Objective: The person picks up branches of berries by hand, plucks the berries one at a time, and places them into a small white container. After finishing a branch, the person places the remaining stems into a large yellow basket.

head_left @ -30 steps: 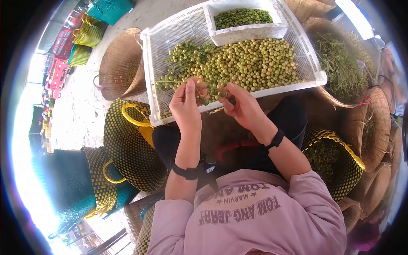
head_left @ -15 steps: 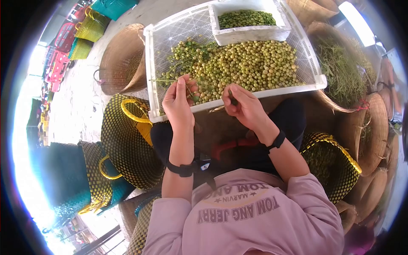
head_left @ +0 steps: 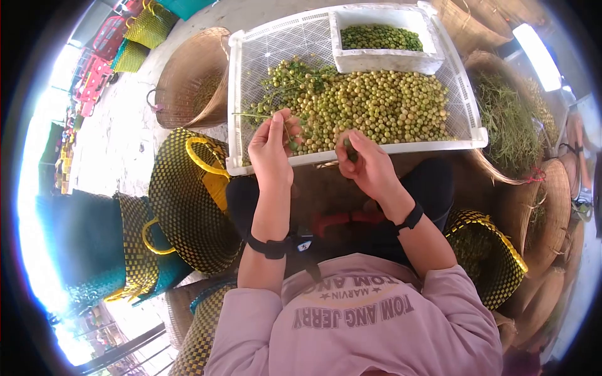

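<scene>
Over the near edge of the white, perforated plastic tray [head_left: 467, 145], toward its left corner, the left hand [head_left: 273, 145] pinched a thin green fruit stem [head_left: 252, 115] between thumb and fingers. The grip was narrow, with the stem's bare end pointing left over the tray and a small green fruit [head_left: 293, 145] showing beside the fingers. Just outside the near edge, to the right of the left hand and apart from it, the right hand [head_left: 365, 161] had its fingers curled closely around a small, dark green fruit [head_left: 350, 149], partly hidden by the thumb and fingers.

Inside the tray, a broad heap of round, yellow-green fruits [head_left: 382, 106] spread from the middle toward the right edge. Leafy green sprigs with fruits attached [head_left: 295, 75] lay against the heap's left side. At the far right corner, a rectangular white foam box [head_left: 389, 64] held smaller, darker green fruits [head_left: 381, 37].

Left of the tray stood a brown, round woven basket [head_left: 182, 81]; below its near left corner was a black-and-yellow checked basket with yellow handles [head_left: 188, 200]. Beyond the right edge, a wide tan basket [head_left: 486, 62] held thin green stalks [head_left: 511, 122]. Nearer the person, on the right, was another black-and-yellow basket with a yellow rim [head_left: 505, 272].
</scene>
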`<action>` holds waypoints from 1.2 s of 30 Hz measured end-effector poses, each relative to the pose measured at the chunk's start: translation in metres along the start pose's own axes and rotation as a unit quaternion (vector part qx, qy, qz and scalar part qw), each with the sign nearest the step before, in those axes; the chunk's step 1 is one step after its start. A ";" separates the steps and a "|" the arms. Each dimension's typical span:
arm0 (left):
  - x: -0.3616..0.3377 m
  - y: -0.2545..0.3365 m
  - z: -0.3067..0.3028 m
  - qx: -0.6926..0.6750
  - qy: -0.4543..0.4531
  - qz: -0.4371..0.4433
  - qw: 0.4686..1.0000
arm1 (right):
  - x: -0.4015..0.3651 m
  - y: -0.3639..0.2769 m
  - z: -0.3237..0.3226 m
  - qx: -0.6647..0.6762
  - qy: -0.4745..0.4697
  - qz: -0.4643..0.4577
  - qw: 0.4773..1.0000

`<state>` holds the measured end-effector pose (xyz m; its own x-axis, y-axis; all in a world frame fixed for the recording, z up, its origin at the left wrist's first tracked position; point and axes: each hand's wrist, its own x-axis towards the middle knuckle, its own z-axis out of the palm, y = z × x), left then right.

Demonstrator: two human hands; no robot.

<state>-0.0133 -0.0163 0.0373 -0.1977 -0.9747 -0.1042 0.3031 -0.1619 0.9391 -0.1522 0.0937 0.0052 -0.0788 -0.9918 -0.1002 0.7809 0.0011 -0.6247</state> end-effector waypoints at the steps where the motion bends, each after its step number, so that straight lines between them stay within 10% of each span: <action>1: -0.001 0.001 0.001 -0.001 0.000 0.001 1.000 | 0.004 0.001 -0.003 0.017 -0.012 0.006 1.000; 36: 0.001 0.011 -0.012 0.070 -0.174 -0.128 0.974 | 0.020 0.003 -0.009 -0.047 -0.031 0.048 0.997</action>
<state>0.0015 -0.0208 0.0439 -0.5609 -0.7901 -0.2472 0.0764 -0.3467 0.9349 -0.1572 0.0745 -0.0059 0.0342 -0.9924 -0.1180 0.7207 0.1063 -0.6851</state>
